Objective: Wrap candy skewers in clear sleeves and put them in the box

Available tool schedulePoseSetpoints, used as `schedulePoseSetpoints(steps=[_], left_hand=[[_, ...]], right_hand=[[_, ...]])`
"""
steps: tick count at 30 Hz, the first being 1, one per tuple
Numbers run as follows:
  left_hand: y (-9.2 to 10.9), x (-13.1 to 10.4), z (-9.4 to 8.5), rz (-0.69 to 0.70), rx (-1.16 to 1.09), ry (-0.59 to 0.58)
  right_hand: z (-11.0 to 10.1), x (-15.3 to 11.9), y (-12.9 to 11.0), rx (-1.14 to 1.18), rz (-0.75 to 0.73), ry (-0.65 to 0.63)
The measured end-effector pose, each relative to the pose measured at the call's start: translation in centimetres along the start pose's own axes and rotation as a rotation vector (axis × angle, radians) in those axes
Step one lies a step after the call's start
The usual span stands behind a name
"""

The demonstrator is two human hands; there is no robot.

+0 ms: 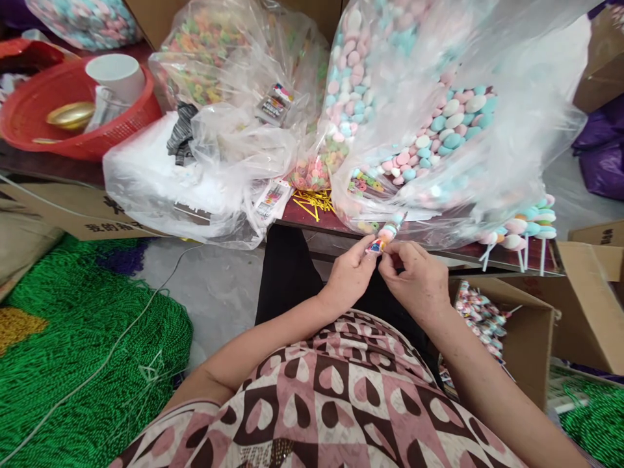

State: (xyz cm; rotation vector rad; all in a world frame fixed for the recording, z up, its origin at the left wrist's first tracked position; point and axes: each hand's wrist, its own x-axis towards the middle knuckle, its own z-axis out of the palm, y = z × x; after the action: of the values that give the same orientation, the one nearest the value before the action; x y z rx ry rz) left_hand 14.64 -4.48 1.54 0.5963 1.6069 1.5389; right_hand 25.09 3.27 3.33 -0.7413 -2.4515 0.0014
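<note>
My left hand (pixel 350 276) is closed, thumb and fingers pinching a small wrapped candy skewer (pixel 389 231) with pastel pieces and a printed label at its lower end. Right beside it, my right hand (pixel 414 273) has its fingers curled together at the label end of the same skewer; what those fingertips hold is too small to make out. Yellow twist ties (pixel 314 203) lie on the dark red table (pixel 336 224) just beyond my hands. A big clear bag of pastel candies (pixel 453 123) lies open behind them.
Candy lollipops (pixel 519 231) stand at the table's right edge, above a cardboard box (pixel 526 338) of wrapped skewers. At the left are a red basket (pixel 24 123), a bag of gummy rings (pixel 209 52), white plastic bags (pixel 146 162) and green strands (pixel 97 364) on the floor.
</note>
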Motion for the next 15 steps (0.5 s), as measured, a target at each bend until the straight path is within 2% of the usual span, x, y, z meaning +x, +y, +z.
schedulePoseSetpoints(steps=[4, 8, 11, 13, 15], left_hand=[[-0.9, 0.2, -0.1, 0.008, 0.003, -0.060], [-1.0, -0.1, -0.3, -0.051, -0.225, -0.111], [-0.5, -0.5, -0.7, -0.042, -0.386, -0.155], [0.0, -0.5, -0.9, -0.010, -0.499, -0.162], [0.6, -0.3, -1.1, 0.011, -0.611, -0.137]], right_hand=[[0.3, -0.5, -1.0, 0.073, 0.035, 0.024], [0.2, -0.7, -2.3, 0.163, 0.090, 0.053], [-0.3, -0.9, -2.8, 0.293, 0.122, 0.028], [-0.8, -1.1, -2.8, 0.456, 0.225, -0.018], [-1.3, -1.2, -2.9, 0.625, 0.391, -0.074]])
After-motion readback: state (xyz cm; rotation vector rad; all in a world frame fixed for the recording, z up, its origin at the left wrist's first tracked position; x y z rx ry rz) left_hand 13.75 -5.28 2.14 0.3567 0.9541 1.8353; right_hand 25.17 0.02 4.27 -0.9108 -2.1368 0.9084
